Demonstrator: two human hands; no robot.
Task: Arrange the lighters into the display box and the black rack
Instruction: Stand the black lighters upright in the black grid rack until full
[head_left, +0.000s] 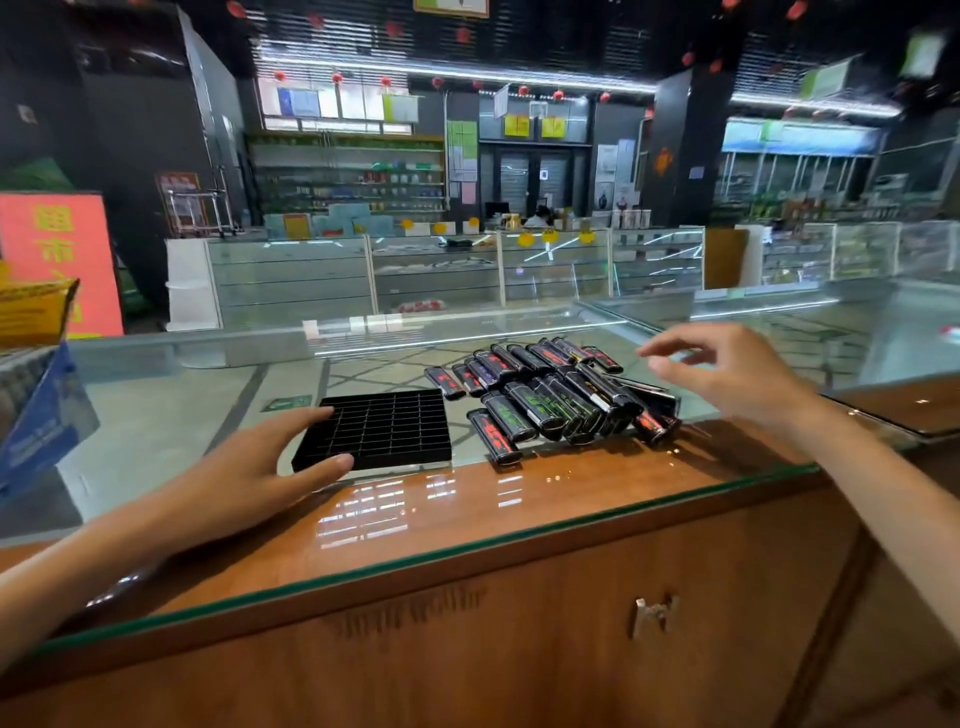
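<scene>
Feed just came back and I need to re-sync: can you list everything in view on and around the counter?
black rack: one, black, on the glass counter, slots empty.
lighters: one overlapping pile, too many to count, black with red or green print, right of the rack.
glass counter: one, clear over brown wood.
blue box: one, blue, far left.
yellow carton: one, yellow, behind the blue box.
left hand: one, fingers straight, at the rack's left side.
right hand: one, above the pile's right end, holding nothing.
</scene>
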